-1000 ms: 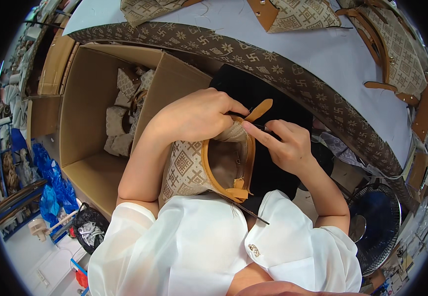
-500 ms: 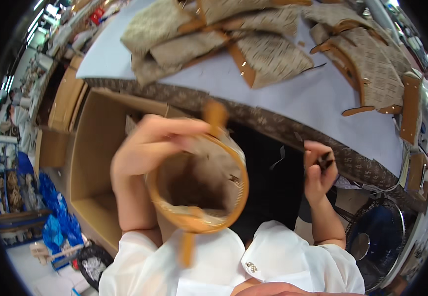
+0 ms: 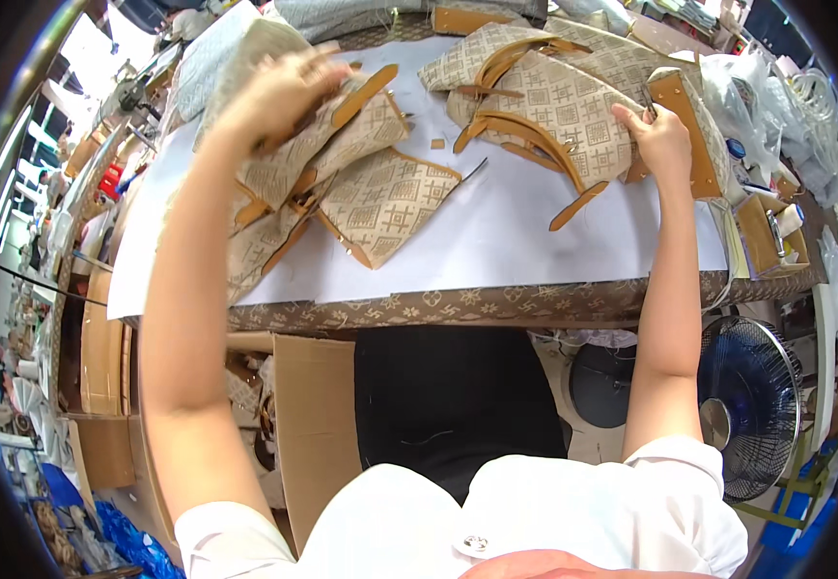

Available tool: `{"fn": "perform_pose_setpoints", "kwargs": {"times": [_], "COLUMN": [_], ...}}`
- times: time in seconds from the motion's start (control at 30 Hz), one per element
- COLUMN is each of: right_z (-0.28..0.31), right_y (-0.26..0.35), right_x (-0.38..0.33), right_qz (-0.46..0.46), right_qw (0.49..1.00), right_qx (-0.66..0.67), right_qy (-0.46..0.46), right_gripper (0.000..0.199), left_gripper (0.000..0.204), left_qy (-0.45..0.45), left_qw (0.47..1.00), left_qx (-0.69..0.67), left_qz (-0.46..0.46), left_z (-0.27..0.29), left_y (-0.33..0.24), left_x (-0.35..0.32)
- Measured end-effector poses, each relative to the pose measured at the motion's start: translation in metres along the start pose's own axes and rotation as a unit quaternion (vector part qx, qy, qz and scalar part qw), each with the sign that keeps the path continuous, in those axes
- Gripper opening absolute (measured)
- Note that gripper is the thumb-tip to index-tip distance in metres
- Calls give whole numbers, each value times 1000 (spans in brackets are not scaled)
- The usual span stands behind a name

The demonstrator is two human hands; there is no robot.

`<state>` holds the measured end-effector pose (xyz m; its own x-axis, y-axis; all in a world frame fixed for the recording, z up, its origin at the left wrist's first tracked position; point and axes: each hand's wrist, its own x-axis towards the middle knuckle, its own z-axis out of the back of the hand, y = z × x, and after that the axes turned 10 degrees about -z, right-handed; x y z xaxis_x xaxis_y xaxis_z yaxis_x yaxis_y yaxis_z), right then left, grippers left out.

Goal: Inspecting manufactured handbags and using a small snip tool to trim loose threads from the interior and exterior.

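Note:
My left hand [image 3: 289,96] is over a heap of beige patterned fabric bags [image 3: 380,203] with tan leather trim, at the far left of the table. Motion smears its fingers, so their grip on the bag under them cannot be made out. My right hand [image 3: 665,140] rests at the right edge of another beige bag [image 3: 569,111], which lies on its side with tan straps [image 3: 525,130]. Its fingers are curled, and a small dark thing shows between them, too little of it to name.
White sheeting [image 3: 496,246] covers the table, with a brown patterned cloth [image 3: 496,307] along its near edge. Below left stands an open cardboard box [image 3: 313,425] with bags inside. A floor fan [image 3: 747,415] and a small box of tools [image 3: 771,236] are at the right.
The bag my left hand held over the box is no longer there; that hand has moved up to the heap. My right hand has moved forward from the table's edge to the right-hand bag.

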<state>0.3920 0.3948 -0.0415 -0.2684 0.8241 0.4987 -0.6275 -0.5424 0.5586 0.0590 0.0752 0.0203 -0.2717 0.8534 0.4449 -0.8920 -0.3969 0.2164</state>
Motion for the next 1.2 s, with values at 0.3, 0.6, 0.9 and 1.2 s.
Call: {"fn": "perform_pose_setpoints", "kwargs": {"times": [0.3,0.6,0.9,1.2], "right_z": [73,50,41,-28], "right_y": [-15,43,70,58], "right_x": [-67,-284,-318,-326], "right_qz": [-50,-207,-21,-61], "right_qw": [981,763,761,694], "right_qx": [187,536,385,399], "right_qy": [-11,297,522,596], "right_gripper": [36,30,42,10], "left_gripper": [74,80,47,43], "left_qy": [-86,-358,-68,3], "left_qw": [909,682,955,879], "left_qx": [-407,-637,-252,-453], "left_qz": [-3,31,140,149], "left_z": [74,86,80,61], "left_y": [-76,-204,-201,-183], "left_x": [-31,-170,-259,-288]}}
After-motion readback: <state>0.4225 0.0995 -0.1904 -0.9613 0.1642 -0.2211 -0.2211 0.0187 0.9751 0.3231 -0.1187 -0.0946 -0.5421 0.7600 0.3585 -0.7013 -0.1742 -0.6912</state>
